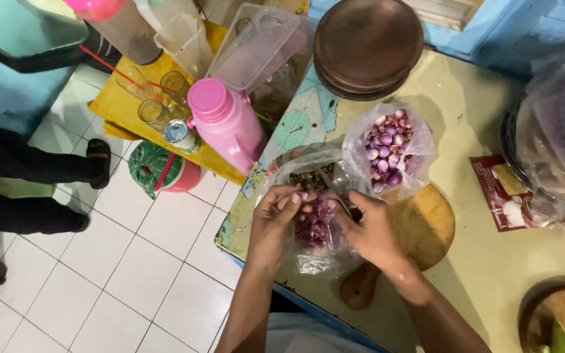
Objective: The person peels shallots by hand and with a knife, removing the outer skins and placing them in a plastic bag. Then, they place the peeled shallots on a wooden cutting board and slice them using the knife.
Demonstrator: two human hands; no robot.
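My left hand (271, 222) and my right hand (369, 230) meet over a clear plastic bag (315, 261) with reddish shallot skins and pieces inside. Both hands pinch something small between the fingertips above the bag; it is too small to make out clearly, likely a shallot. A second clear bag of purple shallots (388, 150) sits just beyond, resting on a round wooden cutting board (429, 225) whose handle points toward me.
A stack of brown wooden plates (367, 46) stands at the table's far side. A pink jug (227, 121) and clear containers sit left. A red packet (501, 193) and bagged baskets (560, 131) lie right. Another person's legs (27, 170) are on the tiled floor.
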